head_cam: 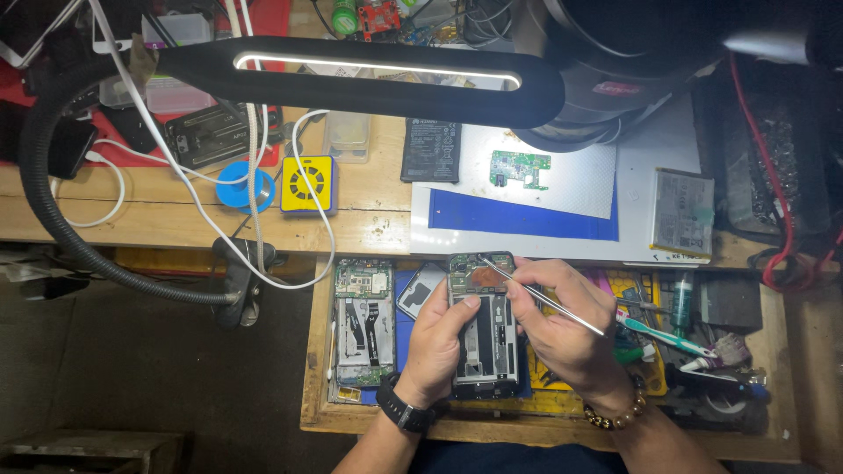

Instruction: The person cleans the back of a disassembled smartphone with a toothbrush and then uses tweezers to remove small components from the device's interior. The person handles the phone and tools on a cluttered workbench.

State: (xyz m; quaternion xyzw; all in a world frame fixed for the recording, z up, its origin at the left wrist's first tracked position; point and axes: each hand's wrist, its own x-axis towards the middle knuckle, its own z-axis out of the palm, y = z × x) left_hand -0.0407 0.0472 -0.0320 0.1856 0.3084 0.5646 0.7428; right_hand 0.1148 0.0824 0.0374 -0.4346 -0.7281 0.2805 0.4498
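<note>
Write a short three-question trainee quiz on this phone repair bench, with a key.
1. True or false: the left hand holds the opened phone from its left side.
2. What does the right hand hold? A) a toothbrush B) metal tweezers C) a battery
3. Fill in: a second opened phone lies in the drawer to the ____ of the held one.

Key
1. True.
2. B: the tweezers have their tips at the upper part of the phone. The toothbrush lies in the drawer, and the loose green circuit board lies on the white mat above.
3. Left.
</note>
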